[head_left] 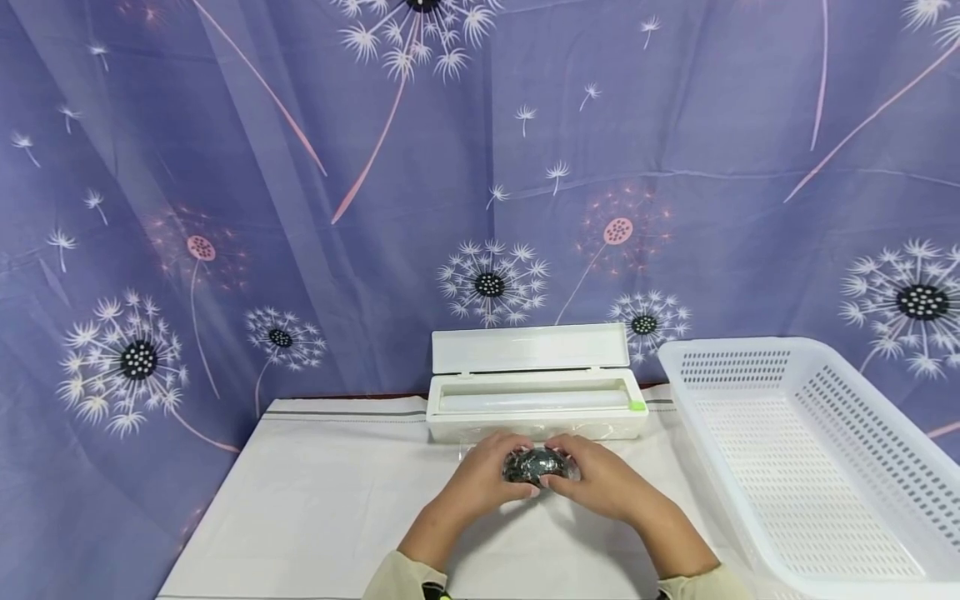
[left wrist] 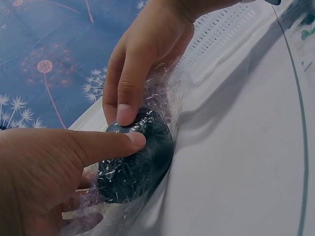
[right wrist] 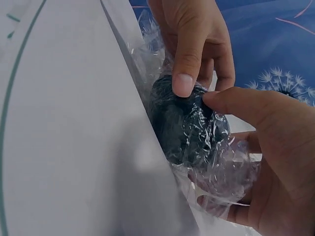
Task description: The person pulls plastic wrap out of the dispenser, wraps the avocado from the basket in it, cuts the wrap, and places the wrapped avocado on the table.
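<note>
A dark, rounded thing [head_left: 535,466], blackish green and glossy under crinkled cling film [left wrist: 170,91], is between my two hands just above or on the white cloth; what it is I cannot tell. My left hand [head_left: 483,479] grips its left side, the thumb [left wrist: 110,147] pressed on the near surface and the other fingers behind. From the other side my right hand [head_left: 600,479] holds it the same way, its thumb [left wrist: 127,98] on the surface. Loose film bunches at both ends, around the fingers, as the right wrist view shows on the wrapped thing [right wrist: 184,125].
Just behind the hands stands a white cling film box [head_left: 536,429], lid [head_left: 528,348] raised, with a roll [head_left: 532,402] inside. To the right is a white perforated basket [head_left: 720,492]. White cloth [head_left: 300,500] covers the table; a purple dandelion-print curtain [head_left: 375,275] hangs behind.
</note>
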